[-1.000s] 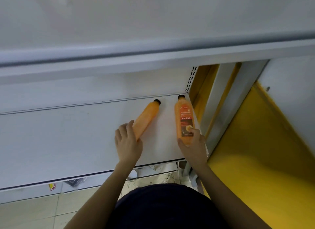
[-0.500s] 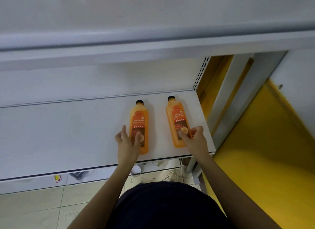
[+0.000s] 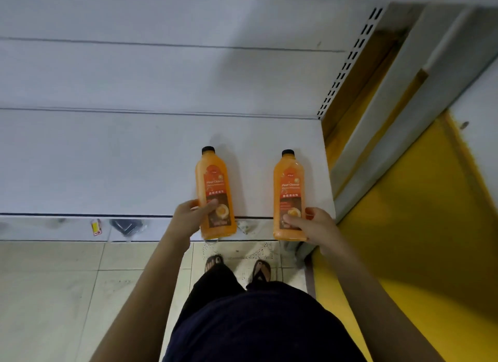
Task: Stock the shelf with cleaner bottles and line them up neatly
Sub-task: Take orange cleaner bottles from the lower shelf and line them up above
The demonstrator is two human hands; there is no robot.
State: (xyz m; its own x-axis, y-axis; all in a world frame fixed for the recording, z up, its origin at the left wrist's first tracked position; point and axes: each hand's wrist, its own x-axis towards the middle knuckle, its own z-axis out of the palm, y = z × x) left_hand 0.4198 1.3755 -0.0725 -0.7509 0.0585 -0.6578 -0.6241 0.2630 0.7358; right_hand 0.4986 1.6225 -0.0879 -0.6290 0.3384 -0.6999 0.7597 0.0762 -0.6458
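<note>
I have two orange floor cleaner bottles at the right end of the white shelf [image 3: 134, 159], labels facing me, black caps toward the back. My left hand [image 3: 188, 219] grips the left bottle [image 3: 214, 189] low on its body, fingers [image 3: 208, 204] clamped across the label. My right hand [image 3: 314, 227] holds the right bottle [image 3: 288, 192] the same way near its base. The two bottles are apart and roughly parallel, their bases at the shelf's front edge. Below, my sandalled feet [image 3: 237, 267] stand on the tiled floor [image 3: 54, 294].

Two bottles stand side by side at the shelf's [image 3: 107, 159] front right end. Left bottle [image 3: 214, 189] sits apart from right bottle [image 3: 289, 192], nearer the upright post [image 3: 347, 65].
</note>
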